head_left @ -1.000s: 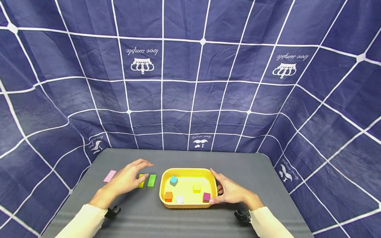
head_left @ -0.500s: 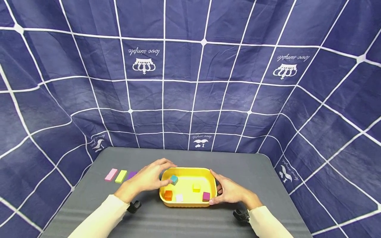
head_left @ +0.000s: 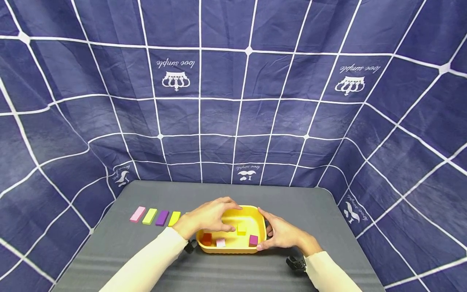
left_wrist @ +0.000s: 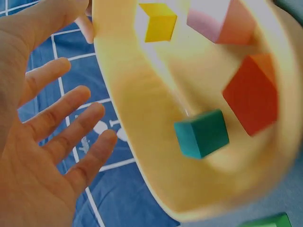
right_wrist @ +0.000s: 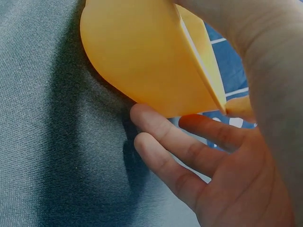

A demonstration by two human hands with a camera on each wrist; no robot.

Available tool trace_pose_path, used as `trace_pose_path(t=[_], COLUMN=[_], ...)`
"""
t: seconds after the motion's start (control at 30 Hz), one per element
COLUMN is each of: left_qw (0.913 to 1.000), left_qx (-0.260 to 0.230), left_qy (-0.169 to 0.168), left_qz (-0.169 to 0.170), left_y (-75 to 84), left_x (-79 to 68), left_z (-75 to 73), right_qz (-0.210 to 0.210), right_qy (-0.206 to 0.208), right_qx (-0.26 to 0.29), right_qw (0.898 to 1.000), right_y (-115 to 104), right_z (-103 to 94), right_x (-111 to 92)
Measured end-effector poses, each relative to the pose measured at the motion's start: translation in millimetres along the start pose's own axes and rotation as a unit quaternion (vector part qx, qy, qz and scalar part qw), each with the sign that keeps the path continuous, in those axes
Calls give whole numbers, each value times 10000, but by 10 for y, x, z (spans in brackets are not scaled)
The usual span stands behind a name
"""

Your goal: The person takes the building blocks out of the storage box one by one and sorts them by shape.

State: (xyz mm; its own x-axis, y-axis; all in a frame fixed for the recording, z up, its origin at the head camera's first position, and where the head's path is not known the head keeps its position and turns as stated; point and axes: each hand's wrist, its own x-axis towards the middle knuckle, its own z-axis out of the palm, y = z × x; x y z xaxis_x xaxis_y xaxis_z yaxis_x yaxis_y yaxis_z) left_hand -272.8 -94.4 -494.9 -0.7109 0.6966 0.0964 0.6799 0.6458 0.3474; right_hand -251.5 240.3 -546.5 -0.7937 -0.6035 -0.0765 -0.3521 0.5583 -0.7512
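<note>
A yellow plastic bin stands on the grey table, with orange-red, pale pink, yellow and purple cubes inside. My left hand hovers over the bin's left half, fingers spread and holding nothing. It hides the teal cube from the head view, but the left wrist view shows that cube lying in the bin. At the bin's right end, my right hand grips the wall, thumb at the front corner and index finger at the back corner. Its other fingers lie by the outer wall.
Left of the bin, flat blocks lie in a row: pink, yellow-green, purple and yellow. A green block lies beside the bin. A blue gridded cloth hangs behind and around the table.
My left hand has moved right, from above the flat blocks to over the bin, uncovering the purple and yellow blocks. The right hand stays on the bin's right end.
</note>
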Motion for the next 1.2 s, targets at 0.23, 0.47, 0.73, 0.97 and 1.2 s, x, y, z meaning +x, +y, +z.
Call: trace_pose_path(t=[0.23,0.47,0.73,0.97,1.2], left_qw=[9979,9931,9916,9920,9924], left_qx=[-301,-385,-304,-237,-139], left_qy=[-548,-1107,-1260,-1228,-1183], left_qz=[186,90,46,162,304], left_y=[40,58,45,27,12], left_x=[201,317,404,449,500], left_z=[106,249,339,369,390], right_qz=[2,54,80,122,131], right_qy=[50,-42,32,20,-2], right_qx=[136,234,238,301,371], right_qw=[9999,9997,9997,9995,9992], right_y=[9,23,19,25,38], right_z=[24,73,38,21,17], right_x=[2,-13,-2,3,0])
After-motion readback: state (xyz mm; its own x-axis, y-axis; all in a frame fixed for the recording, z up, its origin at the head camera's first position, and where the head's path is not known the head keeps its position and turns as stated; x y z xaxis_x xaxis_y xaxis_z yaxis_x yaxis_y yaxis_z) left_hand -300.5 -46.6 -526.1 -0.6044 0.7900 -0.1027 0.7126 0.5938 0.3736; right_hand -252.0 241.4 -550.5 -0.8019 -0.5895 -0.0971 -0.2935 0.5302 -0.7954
